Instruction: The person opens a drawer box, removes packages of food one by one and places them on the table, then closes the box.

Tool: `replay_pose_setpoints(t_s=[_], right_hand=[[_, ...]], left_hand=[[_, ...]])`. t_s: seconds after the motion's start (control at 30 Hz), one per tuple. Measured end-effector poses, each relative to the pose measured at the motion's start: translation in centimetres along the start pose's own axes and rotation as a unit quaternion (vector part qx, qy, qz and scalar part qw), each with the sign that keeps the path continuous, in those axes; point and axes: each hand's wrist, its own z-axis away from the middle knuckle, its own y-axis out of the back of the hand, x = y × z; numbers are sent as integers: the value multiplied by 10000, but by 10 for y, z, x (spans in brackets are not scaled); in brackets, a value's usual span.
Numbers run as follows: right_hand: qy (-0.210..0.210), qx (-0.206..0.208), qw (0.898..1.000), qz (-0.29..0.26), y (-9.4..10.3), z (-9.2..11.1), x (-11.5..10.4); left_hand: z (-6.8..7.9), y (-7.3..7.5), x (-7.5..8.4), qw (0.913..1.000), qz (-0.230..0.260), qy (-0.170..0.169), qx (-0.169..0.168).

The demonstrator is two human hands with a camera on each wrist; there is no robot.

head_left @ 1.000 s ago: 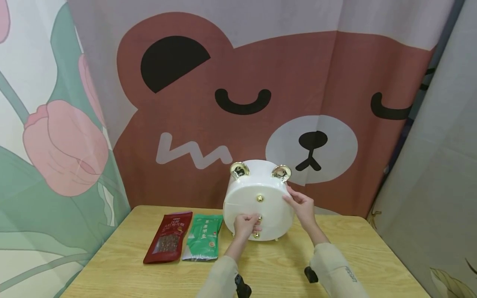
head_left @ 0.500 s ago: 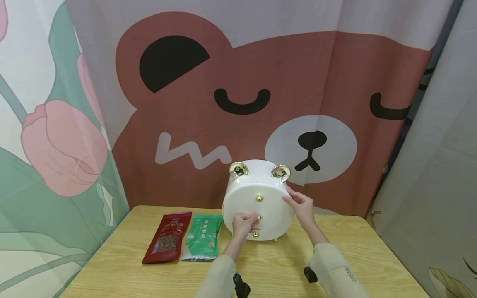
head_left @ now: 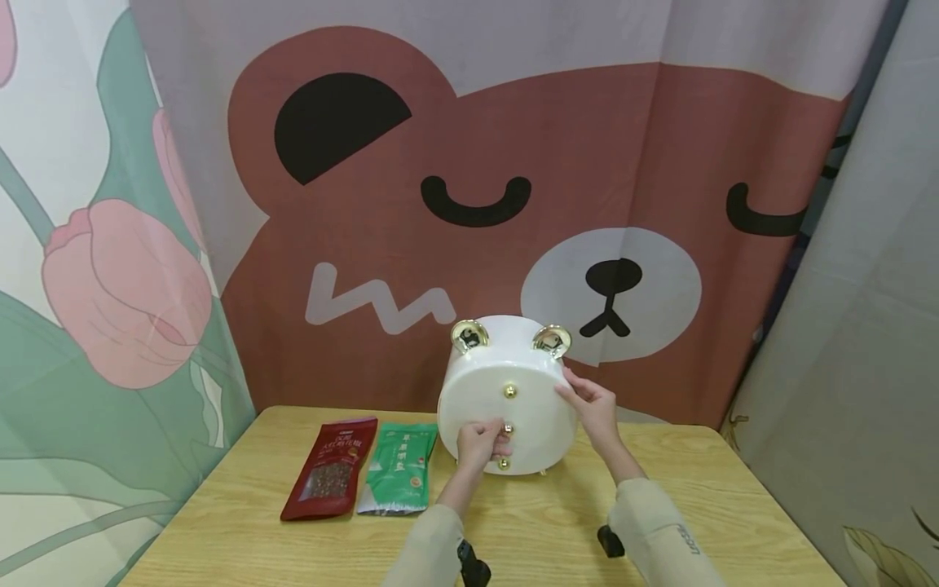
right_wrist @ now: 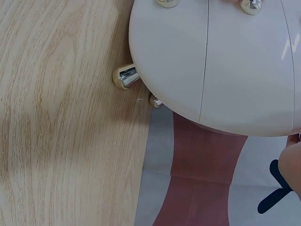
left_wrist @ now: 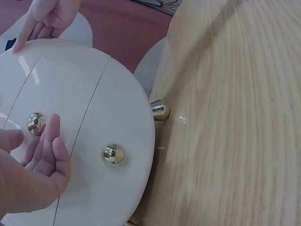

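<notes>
A white round drawer box (head_left: 477, 395) with gold ears and small gold feet stands on the table. Three gold knobs run down its front, with seams between the drawers. My left hand (head_left: 480, 443) is at the middle knob (left_wrist: 36, 123). In the left wrist view, its thumb and bent fingers stay apart beside that knob, which shows uncovered. My right hand (head_left: 597, 409) touches the upper right rim of the box, one digit on the front face and other fingers along the side. Only a bit of that hand shows in the right wrist view.
Left of the box lie a dark red pouch (head_left: 330, 469) with a see-through window and a green packet (head_left: 399, 469), side by side on the wooden table (head_left: 557, 538). A bear-print curtain (head_left: 367, 244) hangs close behind the table's back edge.
Both hands hold nearly the same places on the box. The middle knob shows slightly further left among the left fingertips. Pouch and packet lie as before.
</notes>
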Motion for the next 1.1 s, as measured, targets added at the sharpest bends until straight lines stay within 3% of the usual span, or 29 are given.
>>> replay_pose_setpoints(t_s=[0.37, 0.67, 0.77, 0.8, 0.93, 1.0, 1.03, 1.1], right_hand=[[-8, 23, 9999, -163, 0, 1, -2], [945, -119, 9934, -638, 3, -2, 20], [889, -140, 9936, -678, 4, -5, 26], [802, -160, 9947, -621, 4, -1, 17], [882, -350, 9904, -1002, 10, -16, 54], [1002, -465, 9860, -1250, 12, -21, 67], [876, -354, 9896, -1081, 11, -22, 68], [570, -243, 9955, -713, 7, -13, 41]], left_hand=[[3, -1, -1, 9995, -306, -99, 67], [4, 0, -10, 9993, -369, -62, 19], [4, 1, -16, 9993, -339, -157, -36], [4, 1, -17, 9992, -348, -204, -56], [3, 3, -25, 9978, -313, -558, -166], [4, 3, -25, 9981, -356, -477, -146], [4, 3, -25, 9983, -374, -424, -129], [5, 2, -23, 9987, -483, -184, -41]])
